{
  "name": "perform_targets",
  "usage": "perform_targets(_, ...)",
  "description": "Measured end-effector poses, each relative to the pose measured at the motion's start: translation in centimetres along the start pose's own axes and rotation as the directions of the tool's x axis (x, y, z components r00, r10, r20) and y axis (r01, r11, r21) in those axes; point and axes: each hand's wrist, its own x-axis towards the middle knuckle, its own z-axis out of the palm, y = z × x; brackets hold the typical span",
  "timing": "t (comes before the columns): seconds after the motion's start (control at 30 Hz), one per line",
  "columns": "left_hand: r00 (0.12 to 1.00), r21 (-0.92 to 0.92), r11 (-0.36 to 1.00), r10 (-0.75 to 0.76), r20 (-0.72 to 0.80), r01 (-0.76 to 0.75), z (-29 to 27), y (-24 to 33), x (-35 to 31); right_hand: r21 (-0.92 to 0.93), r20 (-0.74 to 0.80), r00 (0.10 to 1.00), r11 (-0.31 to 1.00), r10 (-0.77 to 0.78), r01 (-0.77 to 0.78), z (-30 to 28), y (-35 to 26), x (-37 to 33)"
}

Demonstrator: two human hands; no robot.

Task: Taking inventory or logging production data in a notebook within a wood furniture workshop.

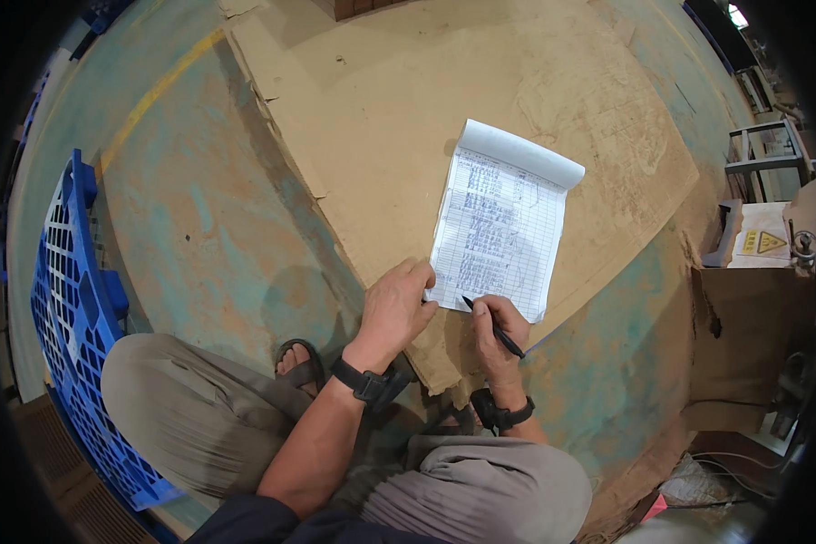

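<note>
A writing pad (499,231) with printed grid lines lies at a slant on a large sheet of brown cardboard (399,100). Its top pages are rolled back over the far edge, and rows of blue handwriting fill much of the open sheet. My left hand (394,304) is closed at the pad's near left corner, thumb and curled fingers gripping the edge. In my right hand (501,337) is a black pen (506,341), pinched between the fingers, its tip at the bottom of the page. Both wrists wear black straps with a small device.
To my left stands a blue plastic pallet (77,272) on the worn green floor (199,218). A brown box-like block (358,7) sits at the cardboard's far edge. On the right are a metal frame (771,154) and a brown cabinet (739,335) near a yellow warning sign (763,243).
</note>
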Motion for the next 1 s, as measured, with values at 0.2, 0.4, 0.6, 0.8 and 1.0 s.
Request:
perform_targets(0.2, 0.99, -0.042, 0.994, -0.1, 0.096, 0.104, -1.0, 0.5, 0.3, 0.196, -0.26, 0.952, 0.974, 0.164, -0.114, -1.5, -3.3, -1.4)
perform_targets(0.4, 0.995, -0.042, 0.995, -0.086, 0.058, 0.088, -0.8, 0.4, 0.4, 0.187, -0.212, 0.957, 0.969, 0.198, -0.159, -2.5, -4.4, -0.4)
perform_targets(0.6, 0.994, -0.021, 0.996, -0.09, 0.061, 0.091, -0.9, 0.6, 0.4, 0.065, -0.058, 0.988, 0.988, 0.144, -0.14, 0.8, -1.2, -0.1)
perform_targets(0.8, 0.993, 0.092, 0.991, -0.107, 0.049, 0.102, -0.2, 1.3, 0.6, -0.023, -0.095, 0.995, 0.999, 0.035, -0.037, 1.5, -0.2, -0.3)
perform_targets(1.0, 0.994, 0.17, 0.98, -0.105, -0.019, 0.107, 0.5, 1.8, 0.5, -0.077, -0.086, 0.996, 0.996, 0.031, -0.037, 1.8, -0.9, -0.1)
